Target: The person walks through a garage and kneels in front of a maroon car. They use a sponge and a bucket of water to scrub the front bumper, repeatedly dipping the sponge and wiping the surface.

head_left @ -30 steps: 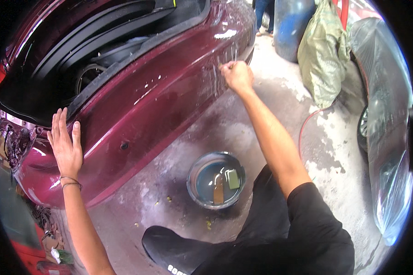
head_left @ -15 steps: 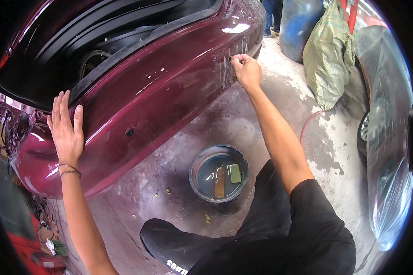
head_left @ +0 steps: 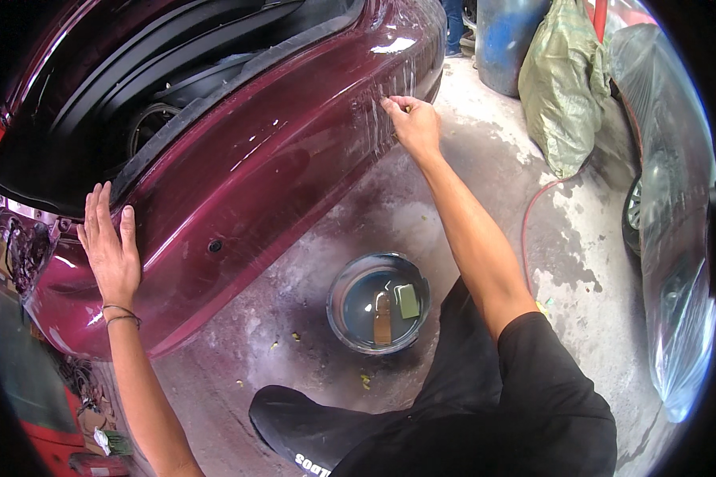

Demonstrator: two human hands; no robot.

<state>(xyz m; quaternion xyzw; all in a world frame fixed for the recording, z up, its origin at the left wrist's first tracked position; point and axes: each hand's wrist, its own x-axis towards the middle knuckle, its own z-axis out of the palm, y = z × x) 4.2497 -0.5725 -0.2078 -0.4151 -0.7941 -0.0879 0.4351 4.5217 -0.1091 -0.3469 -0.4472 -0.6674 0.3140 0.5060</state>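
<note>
A glossy dark-red car bumper [head_left: 294, 127] runs across the upper left, still joined to the car body. My left hand [head_left: 111, 246] lies flat on its left part, fingers stretched up near the black trim edge. Toward the bumper's far right end, my right hand [head_left: 416, 126] is closed with fingertips pinched against the painted surface. Whatever is in those fingers is too small and hidden to name. Whitish wet streaks [head_left: 404, 82] run down the paint around the right hand. A small round dark hole [head_left: 215, 246] shows lower on the bumper.
A round bucket [head_left: 338, 338] of water stands between the bumper and my legs, with a brown strip [head_left: 383, 318] and a green block [head_left: 408, 300] in it. Behind stand a blue drum [head_left: 509, 48] and a pale green sack [head_left: 563, 103]. A plastic-covered vehicle [head_left: 676, 199] is at right; a red hose [head_left: 527, 226] crosses the floor.
My right hand has shifted slightly left along the bumper, still pinched. The left hand stays flat on the paint. The view has moved a little, so the bumper's left end sits lower.
</note>
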